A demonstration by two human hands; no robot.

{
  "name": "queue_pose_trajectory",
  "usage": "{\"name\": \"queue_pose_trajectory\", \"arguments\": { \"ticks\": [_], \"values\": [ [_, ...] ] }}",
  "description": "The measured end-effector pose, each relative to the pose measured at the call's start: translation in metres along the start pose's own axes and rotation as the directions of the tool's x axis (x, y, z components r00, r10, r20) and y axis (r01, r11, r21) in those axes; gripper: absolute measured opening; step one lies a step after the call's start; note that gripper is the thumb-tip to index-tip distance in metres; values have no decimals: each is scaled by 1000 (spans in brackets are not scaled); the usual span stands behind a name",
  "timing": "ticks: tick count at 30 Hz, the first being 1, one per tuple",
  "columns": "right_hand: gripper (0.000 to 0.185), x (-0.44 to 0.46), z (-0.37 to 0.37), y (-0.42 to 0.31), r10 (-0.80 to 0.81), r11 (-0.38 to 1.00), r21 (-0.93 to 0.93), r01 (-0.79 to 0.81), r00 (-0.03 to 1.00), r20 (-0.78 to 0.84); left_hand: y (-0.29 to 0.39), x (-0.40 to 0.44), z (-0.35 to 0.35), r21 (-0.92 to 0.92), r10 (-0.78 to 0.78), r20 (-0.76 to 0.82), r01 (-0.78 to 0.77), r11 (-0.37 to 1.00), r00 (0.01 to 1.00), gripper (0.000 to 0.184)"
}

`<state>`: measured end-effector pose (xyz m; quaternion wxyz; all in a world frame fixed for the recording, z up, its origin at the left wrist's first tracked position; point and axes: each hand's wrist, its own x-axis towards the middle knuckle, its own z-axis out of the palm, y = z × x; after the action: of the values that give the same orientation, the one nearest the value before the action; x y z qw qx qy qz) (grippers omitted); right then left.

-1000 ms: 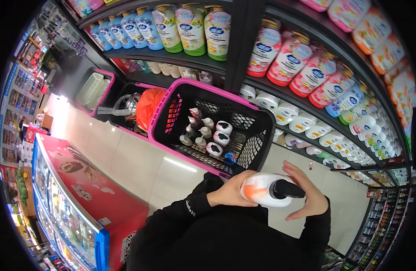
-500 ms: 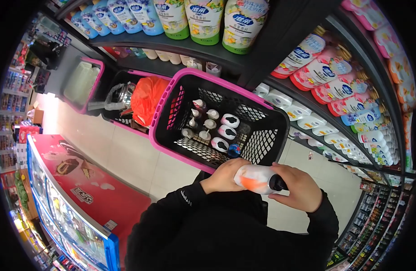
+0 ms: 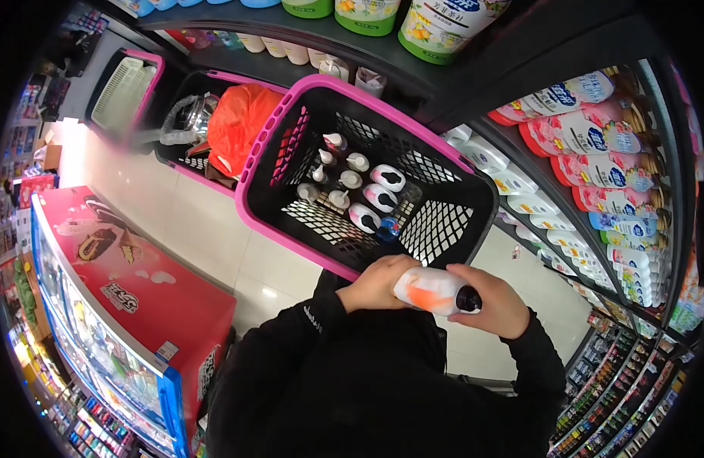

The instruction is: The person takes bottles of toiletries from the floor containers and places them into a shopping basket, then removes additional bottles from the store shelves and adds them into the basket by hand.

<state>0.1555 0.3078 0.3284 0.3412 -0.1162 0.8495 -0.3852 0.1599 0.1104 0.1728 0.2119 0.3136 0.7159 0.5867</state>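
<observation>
A white bottle with an orange patch and a black top [image 3: 428,291] lies tilted on its side between my hands, near the front edge of the basket. My left hand [image 3: 381,282] is wrapped round its base end. On the other end, my right hand [image 3: 493,299] grips it beside the black top. Just beyond is a black basket with a pink rim [image 3: 249,179], holding several pump bottles [image 3: 350,179], three white bottles with black tops [image 3: 389,178] and a small blue item [image 3: 388,228].
Left of the basket, a second basket holds a red plastic bag [image 3: 243,126]. A grey basket [image 3: 123,91] stands farther left. Shelves of bottles [image 3: 596,137] run along the back and right. A red and blue freezer [image 3: 138,282] is at the left.
My right hand has closed on the bottle's top end, and the bottle has tipped from upright-looking to sideways. The view has shifted, with the shelf bottles now higher and farther right.
</observation>
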Motion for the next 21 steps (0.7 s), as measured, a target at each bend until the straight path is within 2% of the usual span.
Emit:
{"name": "queue_pose_trajectory", "arguments": {
  "ticks": [1, 2, 4, 5, 7, 8, 9, 11, 12, 13, 15, 16, 18, 21],
  "values": [
    [71, -2, 0, 5, 74, 997, 28, -74, 997, -16, -1, 4, 1, 14, -2, -5, 2, 1000, 1000, 55],
    [71, -4, -4, 12, 78, 997, 29, -77, 997, -11, 0, 8, 1, 14, -4, -5, 4, 1000, 1000, 53],
    [78, -11, -15, 27, -8, 920, 390, 27, 999, -51, 3, 15, 1, -14, -1, -7, 1, 1000, 1000, 55],
    [78, -15, -18, 37, -8, 921, 389, 28, 999, -53, 4, 18, 1, -37, 5, -10, -6, 999, 1000, 56],
    [87, -21, -21, 56, -110, 752, 653, 93, 994, -15, 8, 21, 2, -36, 2, -4, -2, 999, 1000, 59],
    [91, -24, -19, 61, -63, 815, 577, 53, 998, -1, 11, 23, 2, -63, -12, -41, 9, 998, 999, 60],
    [91, -25, -12, 69, -69, 813, 579, 59, 998, -4, 13, 25, 2, -87, -27, -77, 20, 996, 997, 61],
    [93, -21, 5, 76, -22, 808, 576, 128, 982, -188, 13, 30, 4, -88, -33, -76, 26, 996, 997, 60],
    [91, -19, 6, 75, -29, 870, 476, 131, 976, -215, 13, 32, 5, -96, -38, -77, 31, 995, 996, 60],
    [91, -13, 10, 73, -27, 866, 483, 132, 976, -217, 12, 35, 6, -93, -43, -69, 36, 995, 997, 60],
    [86, -5, 16, 74, -46, 853, 479, 205, 945, -324, 9, 42, 6, 10, -8, -18, 9, 1000, 1000, 58],
    [80, -4, 18, 81, -78, 887, 409, 216, 941, -329, 6, 45, 5, 9, -12, -11, 12, 1000, 1000, 58],
    [78, 1, 26, 89, -50, 889, 410, 202, 934, -353, -4, 49, 3, -22, -82, 71, 84, 996, 994, 56],
    [72, 14, 40, 92, -34, 892, 396, 217, 907, -420, -32, 51, 10, -33, -74, 59, 76, 997, 996, 53]
  ]
}}
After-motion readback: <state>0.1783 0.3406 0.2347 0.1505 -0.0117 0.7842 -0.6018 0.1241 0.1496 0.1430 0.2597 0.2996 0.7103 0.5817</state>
